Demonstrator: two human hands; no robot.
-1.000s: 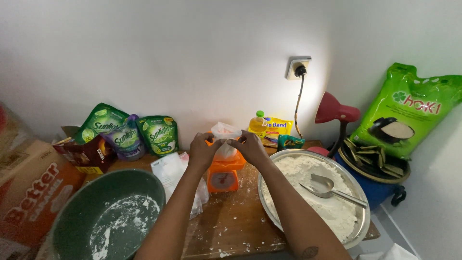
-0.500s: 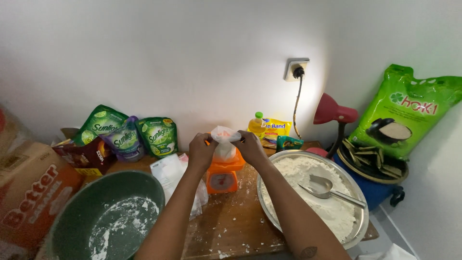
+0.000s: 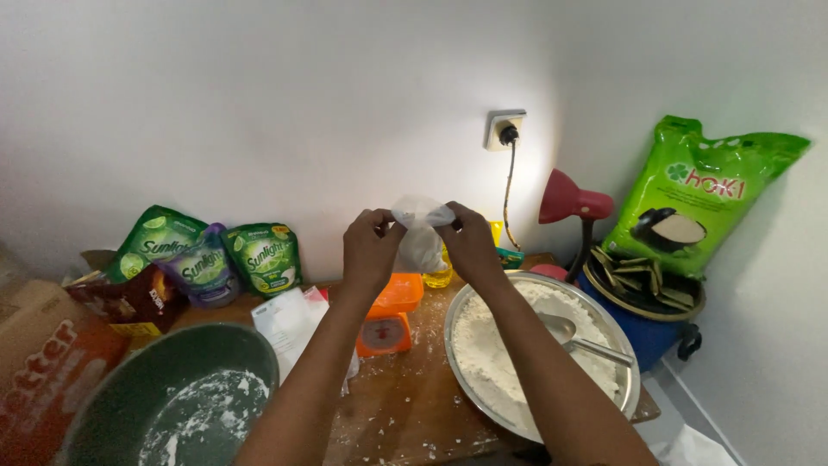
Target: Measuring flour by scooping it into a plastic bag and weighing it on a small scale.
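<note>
The left hand (image 3: 371, 248) and the right hand (image 3: 470, 242) are raised side by side above the table, each pinching the top of a small clear plastic bag (image 3: 421, 235) that hangs between them with white powder in its lower part. The bag hangs in the air just above an orange kitchen scale (image 3: 390, 316), which stands on the wooden table (image 3: 405, 414) dusted with spilled flour. To the right of the scale lies a wide metal tray (image 3: 526, 423) heaped with flour, a metal spoon (image 3: 580, 338) resting in it. To the left, a dark green bowl (image 3: 129, 380) holds traces of flour, with a sheet of paper (image 3: 289, 321) between bowl and scale. Green refill pouches (image 3: 216, 255) lean against the wall behind, and a red lamp (image 3: 573, 203) and a large green sack (image 3: 703, 194) stand on the right.
</note>
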